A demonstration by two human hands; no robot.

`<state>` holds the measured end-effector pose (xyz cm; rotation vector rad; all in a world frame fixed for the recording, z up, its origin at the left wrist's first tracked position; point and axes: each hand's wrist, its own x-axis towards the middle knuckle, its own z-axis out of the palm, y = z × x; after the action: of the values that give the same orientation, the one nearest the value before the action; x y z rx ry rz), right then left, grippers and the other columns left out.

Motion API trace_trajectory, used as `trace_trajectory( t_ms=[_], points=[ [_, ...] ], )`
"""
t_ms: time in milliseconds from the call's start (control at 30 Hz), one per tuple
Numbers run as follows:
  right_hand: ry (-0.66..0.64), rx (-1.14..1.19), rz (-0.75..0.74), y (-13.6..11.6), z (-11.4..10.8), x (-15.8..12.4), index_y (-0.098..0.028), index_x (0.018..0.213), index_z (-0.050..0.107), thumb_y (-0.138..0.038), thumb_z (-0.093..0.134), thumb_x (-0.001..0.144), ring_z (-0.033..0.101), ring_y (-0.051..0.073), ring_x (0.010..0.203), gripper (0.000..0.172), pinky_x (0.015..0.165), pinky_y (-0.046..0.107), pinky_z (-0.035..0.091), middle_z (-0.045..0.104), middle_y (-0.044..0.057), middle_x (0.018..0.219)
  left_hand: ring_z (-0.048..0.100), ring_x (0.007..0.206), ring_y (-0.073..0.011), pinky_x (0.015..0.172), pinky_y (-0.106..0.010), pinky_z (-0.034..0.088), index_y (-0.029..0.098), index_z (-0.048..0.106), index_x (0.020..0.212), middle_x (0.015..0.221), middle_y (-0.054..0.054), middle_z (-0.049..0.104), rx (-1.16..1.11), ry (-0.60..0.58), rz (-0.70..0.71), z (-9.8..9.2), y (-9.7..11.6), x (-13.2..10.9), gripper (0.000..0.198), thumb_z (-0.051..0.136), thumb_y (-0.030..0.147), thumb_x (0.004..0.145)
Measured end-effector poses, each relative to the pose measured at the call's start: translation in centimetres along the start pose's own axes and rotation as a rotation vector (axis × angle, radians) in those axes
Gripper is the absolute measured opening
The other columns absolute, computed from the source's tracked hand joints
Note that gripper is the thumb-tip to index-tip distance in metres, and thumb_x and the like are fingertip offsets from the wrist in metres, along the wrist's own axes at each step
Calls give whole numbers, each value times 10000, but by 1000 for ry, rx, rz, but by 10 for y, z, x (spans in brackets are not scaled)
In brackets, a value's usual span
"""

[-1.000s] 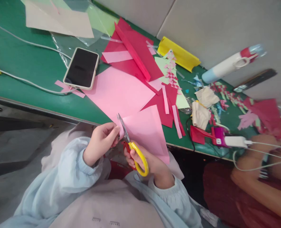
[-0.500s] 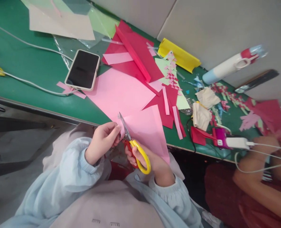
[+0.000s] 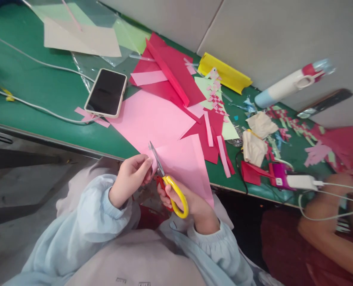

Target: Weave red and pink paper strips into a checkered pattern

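Note:
My right hand (image 3: 182,194) is closed round the handles of a pair of scissors (image 3: 180,198), one handle loop yellow and the other red. The scissor blades lie across a sheet of pink paper (image 3: 184,159) at the table's front edge. My left hand (image 3: 133,174) pinches the edge of that sheet just left of the blades. Part of the sheet hangs over the table edge, above my right forearm. Beneath it on the table lies another pink sheet (image 3: 155,111). How far the cut runs is hidden by the blades and fingers.
A phone (image 3: 106,93) lies left on the green table (image 3: 39,91). Red sheets (image 3: 176,67) and a folded yellow piece (image 3: 224,73) lie behind. To the right are a bottle (image 3: 284,89), cloth gloves (image 3: 255,145), a purple adapter (image 3: 280,176) and another person's arm (image 3: 328,234).
The view has shifted slightly, so the table things sit a little lower and farther right. My hands and the scissors hold nearly the same pose on the pink paper.

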<state>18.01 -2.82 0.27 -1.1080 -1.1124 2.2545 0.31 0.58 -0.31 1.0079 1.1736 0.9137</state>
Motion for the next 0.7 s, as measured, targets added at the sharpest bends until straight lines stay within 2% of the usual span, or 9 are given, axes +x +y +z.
trace_trajectory(
  t_ms=[233,367,433,500,600,700],
  points=[
    [6,-94,41,0,-10,2,-240,756,433,-754,420,846,374,101,475,521,454,289,295,406,-48,580,451,393,-71,423,-194,369,192,480,577,455,44,507,-16,22,4,1,-5,1,354,514,329,902],
    [-43,-62,12,0,-20,4,-228,807,448,-731,412,868,364,88,482,508,450,270,277,410,-48,609,441,401,-70,425,-193,349,189,479,552,448,42,503,26,54,31,-4,-4,-2,350,517,297,883],
    [-51,5,-1,-3,-22,3,-231,920,467,-717,508,834,334,69,493,496,447,248,257,405,-55,680,441,418,-74,437,-198,348,183,499,534,451,34,505,80,17,38,-7,-4,-3,351,511,285,870],
    [-66,69,-25,-7,-23,1,-237,1023,479,-708,578,798,310,54,504,531,450,231,237,387,-56,738,442,442,-81,456,-206,350,181,511,519,459,31,498,139,-67,60,-9,-3,-5,348,510,274,854],
    [-88,99,-91,-12,-26,-4,-223,1074,520,-711,561,808,305,50,525,557,467,229,228,379,-44,771,432,490,-92,497,-222,350,181,522,492,484,24,480,256,-180,166,-10,0,-6,355,513,258,839],
    [-21,103,-161,-12,-30,-9,-226,1115,538,-681,525,851,313,66,545,526,475,234,247,390,-31,783,439,544,-110,553,-242,367,182,538,492,523,7,491,347,-213,250,-9,4,-9,387,488,263,866]
  ],
)
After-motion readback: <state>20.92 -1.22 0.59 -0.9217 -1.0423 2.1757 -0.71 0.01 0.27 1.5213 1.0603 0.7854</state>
